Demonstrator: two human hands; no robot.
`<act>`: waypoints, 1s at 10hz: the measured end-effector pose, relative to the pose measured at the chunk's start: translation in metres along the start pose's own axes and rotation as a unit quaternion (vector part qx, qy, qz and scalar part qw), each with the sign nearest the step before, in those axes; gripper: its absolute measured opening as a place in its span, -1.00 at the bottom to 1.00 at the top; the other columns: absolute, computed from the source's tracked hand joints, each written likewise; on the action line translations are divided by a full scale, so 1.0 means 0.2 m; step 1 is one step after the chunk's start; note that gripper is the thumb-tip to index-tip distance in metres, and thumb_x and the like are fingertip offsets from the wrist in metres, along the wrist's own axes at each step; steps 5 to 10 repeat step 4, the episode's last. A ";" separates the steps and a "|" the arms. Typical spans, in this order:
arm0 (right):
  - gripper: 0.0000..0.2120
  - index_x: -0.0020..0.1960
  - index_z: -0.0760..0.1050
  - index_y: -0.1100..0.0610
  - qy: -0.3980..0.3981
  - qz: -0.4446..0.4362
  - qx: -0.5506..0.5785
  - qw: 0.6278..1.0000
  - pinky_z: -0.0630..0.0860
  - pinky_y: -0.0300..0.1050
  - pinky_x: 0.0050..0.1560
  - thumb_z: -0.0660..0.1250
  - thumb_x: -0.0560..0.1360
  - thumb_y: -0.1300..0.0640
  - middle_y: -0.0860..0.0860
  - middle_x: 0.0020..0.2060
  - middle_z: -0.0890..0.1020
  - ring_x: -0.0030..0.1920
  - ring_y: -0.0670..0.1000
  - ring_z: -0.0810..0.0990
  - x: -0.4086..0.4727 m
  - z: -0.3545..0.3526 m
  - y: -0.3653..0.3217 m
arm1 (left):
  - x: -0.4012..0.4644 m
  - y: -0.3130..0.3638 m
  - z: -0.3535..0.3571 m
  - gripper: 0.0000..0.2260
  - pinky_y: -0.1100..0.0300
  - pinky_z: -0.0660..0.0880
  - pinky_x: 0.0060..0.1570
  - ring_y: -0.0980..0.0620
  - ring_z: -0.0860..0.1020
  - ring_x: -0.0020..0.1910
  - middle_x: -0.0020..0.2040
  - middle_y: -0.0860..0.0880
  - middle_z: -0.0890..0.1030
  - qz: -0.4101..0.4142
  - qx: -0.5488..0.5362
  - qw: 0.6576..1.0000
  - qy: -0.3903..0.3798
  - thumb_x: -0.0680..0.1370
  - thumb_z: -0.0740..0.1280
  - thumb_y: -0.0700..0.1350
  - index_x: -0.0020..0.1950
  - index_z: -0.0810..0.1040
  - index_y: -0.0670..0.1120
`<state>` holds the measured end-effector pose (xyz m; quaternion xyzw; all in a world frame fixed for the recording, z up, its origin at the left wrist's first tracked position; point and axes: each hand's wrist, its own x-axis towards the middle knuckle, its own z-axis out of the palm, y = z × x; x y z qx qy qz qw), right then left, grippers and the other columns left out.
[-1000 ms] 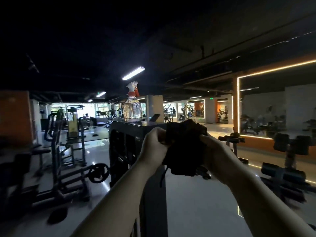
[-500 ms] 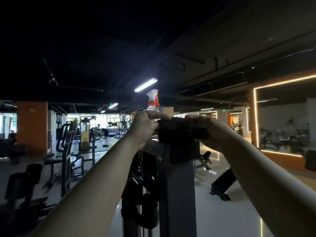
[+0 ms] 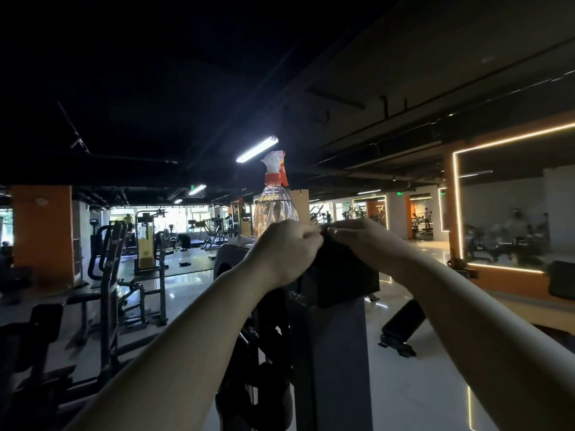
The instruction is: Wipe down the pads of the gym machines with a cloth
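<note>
A dark cloth [image 3: 340, 275] hangs over the top of a tall grey machine column [image 3: 337, 362] straight ahead. My left hand [image 3: 284, 248] and my right hand [image 3: 362, 241] both pinch the cloth's upper edge, fingertips almost touching at the top of the column. A clear spray bottle [image 3: 275, 206] with a white and red trigger head stands on the machine's top just behind my left hand. No pad of this machine shows clearly; black parts hang in shadow below my left forearm.
A black and grey weight machine [image 3: 115, 275] stands at the left, with a yellow-panelled one [image 3: 146, 241] behind it. A black bench [image 3: 401, 328] lies on the glossy floor to the right. Orange pillars and a lit mirror wall [image 3: 504, 219] line the right side.
Both hands rose with the bunched cloth from chest height to the column's top and spread it there. The view tilted up and closed in on the machine.
</note>
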<state>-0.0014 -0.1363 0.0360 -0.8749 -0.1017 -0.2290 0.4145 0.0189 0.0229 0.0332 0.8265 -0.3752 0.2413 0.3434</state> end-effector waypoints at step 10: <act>-0.63 0.40 0.33 0.10 -0.040 -0.022 0.096 0.994 0.39 -0.11 0.26 0.17 0.60 0.15 0.07 0.31 0.47 0.30 0.03 0.44 -0.04 -0.04 0.05 | -0.06 -0.01 -0.03 -0.57 0.40 0.17 0.26 0.19 0.26 0.38 0.45 0.10 0.33 0.018 0.041 0.999 -0.002 0.63 0.05 0.13 0.45 0.33 0.03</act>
